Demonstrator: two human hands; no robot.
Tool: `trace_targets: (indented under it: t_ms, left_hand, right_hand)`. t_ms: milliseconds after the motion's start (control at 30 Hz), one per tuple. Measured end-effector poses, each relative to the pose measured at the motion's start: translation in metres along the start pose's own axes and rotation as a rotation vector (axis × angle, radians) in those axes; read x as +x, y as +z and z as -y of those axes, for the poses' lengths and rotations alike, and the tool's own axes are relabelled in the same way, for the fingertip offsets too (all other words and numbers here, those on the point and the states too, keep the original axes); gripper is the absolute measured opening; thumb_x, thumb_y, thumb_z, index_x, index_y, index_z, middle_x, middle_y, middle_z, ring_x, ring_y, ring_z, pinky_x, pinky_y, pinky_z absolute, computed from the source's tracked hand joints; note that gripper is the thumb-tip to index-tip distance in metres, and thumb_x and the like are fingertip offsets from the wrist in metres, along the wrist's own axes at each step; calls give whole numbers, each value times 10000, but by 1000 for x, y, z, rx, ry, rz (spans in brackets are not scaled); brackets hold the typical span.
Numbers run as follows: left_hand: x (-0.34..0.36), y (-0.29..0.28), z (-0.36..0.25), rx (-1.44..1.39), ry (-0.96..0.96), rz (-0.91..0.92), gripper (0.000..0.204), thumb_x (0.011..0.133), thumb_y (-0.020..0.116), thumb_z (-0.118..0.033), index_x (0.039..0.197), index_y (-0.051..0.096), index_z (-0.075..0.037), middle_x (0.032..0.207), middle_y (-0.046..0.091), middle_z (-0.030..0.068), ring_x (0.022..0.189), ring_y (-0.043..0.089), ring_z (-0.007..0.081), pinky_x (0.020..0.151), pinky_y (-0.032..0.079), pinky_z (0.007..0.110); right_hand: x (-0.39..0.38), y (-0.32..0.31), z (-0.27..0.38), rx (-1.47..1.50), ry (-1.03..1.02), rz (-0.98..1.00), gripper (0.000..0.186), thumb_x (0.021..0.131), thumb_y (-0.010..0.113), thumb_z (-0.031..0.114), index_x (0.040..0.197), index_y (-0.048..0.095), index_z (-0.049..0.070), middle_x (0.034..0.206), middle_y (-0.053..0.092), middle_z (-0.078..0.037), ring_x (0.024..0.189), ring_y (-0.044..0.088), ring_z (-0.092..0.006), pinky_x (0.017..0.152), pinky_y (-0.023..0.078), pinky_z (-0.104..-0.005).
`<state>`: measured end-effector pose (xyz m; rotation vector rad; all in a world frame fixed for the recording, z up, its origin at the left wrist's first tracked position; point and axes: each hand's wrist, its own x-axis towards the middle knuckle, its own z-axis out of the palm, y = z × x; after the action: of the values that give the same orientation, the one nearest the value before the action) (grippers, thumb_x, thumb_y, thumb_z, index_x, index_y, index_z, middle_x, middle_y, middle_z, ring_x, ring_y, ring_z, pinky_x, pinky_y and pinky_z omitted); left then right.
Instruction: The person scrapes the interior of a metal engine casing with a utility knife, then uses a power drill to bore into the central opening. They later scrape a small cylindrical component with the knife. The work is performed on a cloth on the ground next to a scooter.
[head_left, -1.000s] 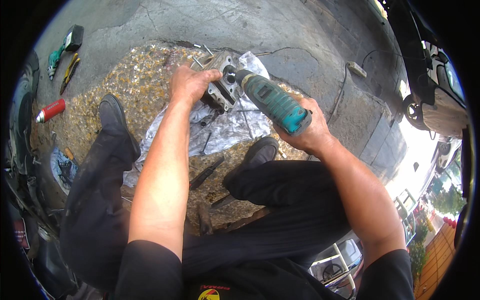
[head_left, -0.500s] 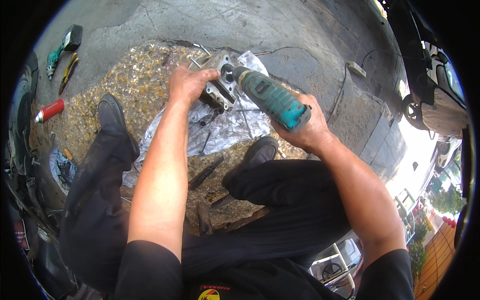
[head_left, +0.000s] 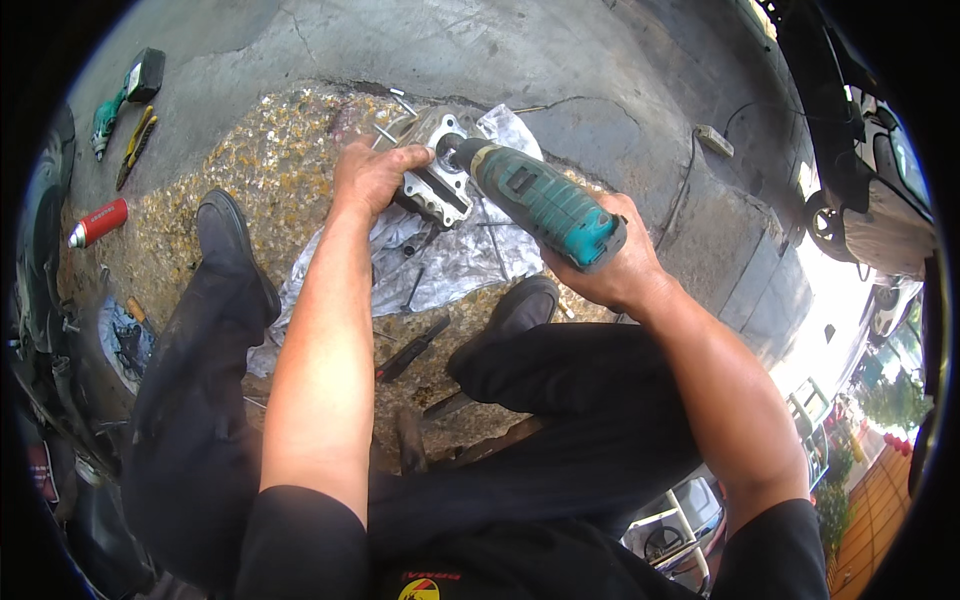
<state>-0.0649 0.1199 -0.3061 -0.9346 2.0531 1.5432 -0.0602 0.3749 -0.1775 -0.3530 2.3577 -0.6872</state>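
At upper centre, my left hand [head_left: 368,180] grips the metal casting [head_left: 450,182]. Towards the right, my right hand [head_left: 628,268] holds a teal drill [head_left: 542,205], perhaps touching the casting.

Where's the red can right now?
In the head view, the red can lies on the ground toward the left edge, left of the person's left shoe and below the yellow-and-black tool.
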Motion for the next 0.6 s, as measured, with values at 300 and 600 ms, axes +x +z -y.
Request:
trace_targets:
  t_ms: [300,600]
  left_hand:
    - [-7,-8,-9,-101,-102,157,1055,653,859,-311,1442,366,186,1330,573,331,1198,610,348,1018,468,400]
    - [3,-1,3,-232,-143,32,465,672,852,-224,989,719,88,946,732,211,815,705,257,751,537,355]
  right_hand:
    - [2,5,-6,42,-19,-59,237,749,737,161,953,685,53,846,703,-186,822,669,-399,765,553,-433]
    - [6,4,3,41,86,-13,300,739,732,188,1002,680,55,917,711,-217,916,673,-420,815,557,-446]
